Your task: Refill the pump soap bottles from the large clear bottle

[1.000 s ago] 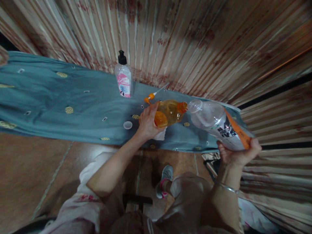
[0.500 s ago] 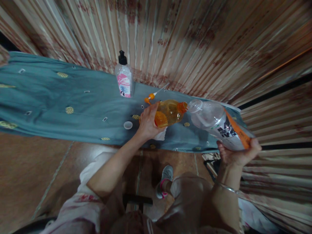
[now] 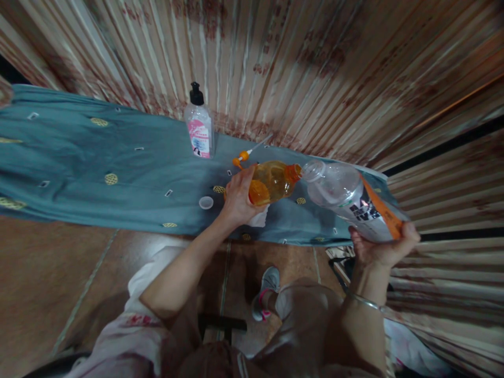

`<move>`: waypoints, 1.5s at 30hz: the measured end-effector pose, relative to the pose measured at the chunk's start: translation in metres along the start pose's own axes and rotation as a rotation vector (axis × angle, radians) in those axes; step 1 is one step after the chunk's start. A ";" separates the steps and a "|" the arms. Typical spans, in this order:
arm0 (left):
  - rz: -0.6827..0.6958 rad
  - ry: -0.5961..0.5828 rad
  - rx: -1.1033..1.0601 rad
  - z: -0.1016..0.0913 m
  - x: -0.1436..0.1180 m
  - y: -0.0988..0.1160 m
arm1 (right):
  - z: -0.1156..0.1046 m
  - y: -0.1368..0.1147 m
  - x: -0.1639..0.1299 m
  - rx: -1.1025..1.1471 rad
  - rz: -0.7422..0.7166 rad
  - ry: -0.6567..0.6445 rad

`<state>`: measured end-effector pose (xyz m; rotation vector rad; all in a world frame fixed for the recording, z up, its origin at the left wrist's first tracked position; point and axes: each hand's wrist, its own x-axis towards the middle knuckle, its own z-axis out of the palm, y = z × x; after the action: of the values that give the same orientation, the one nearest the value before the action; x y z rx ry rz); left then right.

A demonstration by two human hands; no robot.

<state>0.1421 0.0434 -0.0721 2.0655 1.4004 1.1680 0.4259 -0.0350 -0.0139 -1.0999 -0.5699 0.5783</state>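
Observation:
My left hand (image 3: 240, 198) is wrapped round an orange see-through bottle (image 3: 277, 177), tilted with its open neck to the right. In my right hand (image 3: 380, 247) is a large clear plastic bottle (image 3: 334, 189) with an orange, black and white label, its uncapped mouth facing left. The two mouths meet, or nearly so; I cannot tell whether liquid passes between them. Beyond my left hand lies an orange pump top (image 3: 243, 156) with a thin clear tube. A small white cap (image 3: 206, 202) rests left of the hand, and something white like tissue (image 3: 259, 216) shows beneath it.
A clear bottle with a black pump top and pink label (image 3: 199, 131) stands at the back of the narrow table with a teal patterned cloth (image 3: 71, 152). Pleated curtains (image 3: 252, 63) hang behind and to the right. Below are tiled floor and a shoe (image 3: 270, 281).
The view has shifted very slightly. Both hands keep their grip, and the bottles hold nearly the same tilt, mouth to mouth.

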 end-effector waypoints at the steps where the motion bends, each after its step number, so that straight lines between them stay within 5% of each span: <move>1: 0.001 -0.001 0.001 0.000 0.000 0.000 | 0.000 0.000 0.000 -0.001 0.002 0.001; 45: -0.012 0.008 -0.013 0.000 0.001 0.002 | 0.002 -0.001 0.002 0.035 0.026 0.022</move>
<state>0.1435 0.0432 -0.0700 2.0427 1.4035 1.1782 0.4259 -0.0331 -0.0121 -1.0808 -0.5251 0.5960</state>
